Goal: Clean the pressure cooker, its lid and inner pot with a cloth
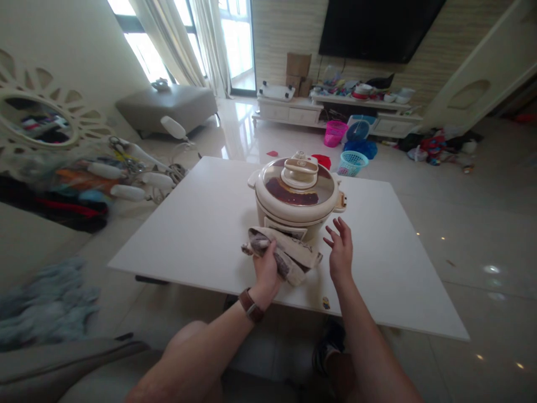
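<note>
A cream electric cooker [268, 210] with a glass lid stands on the white table [201, 224]. The lid is on, and its knob [301, 168] points up; brown-red stuff shows through the glass. In front of the cooker, my left hand [265, 268] grips a folded beige and grey cloth [293, 254], which hides part of the cooker's front. My right hand [340, 249] is raised to the right of the cloth, fingers apart and holding nothing, just below the cooker's right handle [340, 202].
A small sticker [326, 303] lies at the table's near edge. Beyond the table are a pink basket [335, 133], a light blue basket [353, 162] and a low white cabinet [285, 112]. A white lamp [155, 180] with several shades stands at left.
</note>
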`<action>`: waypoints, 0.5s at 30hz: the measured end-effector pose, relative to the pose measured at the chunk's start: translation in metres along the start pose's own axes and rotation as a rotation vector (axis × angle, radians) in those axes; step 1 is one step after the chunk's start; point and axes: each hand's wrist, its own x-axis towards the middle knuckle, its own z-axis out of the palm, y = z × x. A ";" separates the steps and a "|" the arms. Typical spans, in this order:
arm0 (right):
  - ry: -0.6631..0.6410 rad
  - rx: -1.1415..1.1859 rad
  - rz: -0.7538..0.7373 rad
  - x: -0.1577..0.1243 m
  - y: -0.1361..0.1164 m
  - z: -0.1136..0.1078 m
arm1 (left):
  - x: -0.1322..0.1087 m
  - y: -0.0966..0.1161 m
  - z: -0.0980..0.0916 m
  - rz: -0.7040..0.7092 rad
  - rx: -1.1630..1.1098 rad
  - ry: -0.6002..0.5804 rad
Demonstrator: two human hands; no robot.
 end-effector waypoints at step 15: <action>-0.040 0.032 0.087 -0.005 0.000 0.010 | 0.045 0.031 0.002 0.568 0.361 0.081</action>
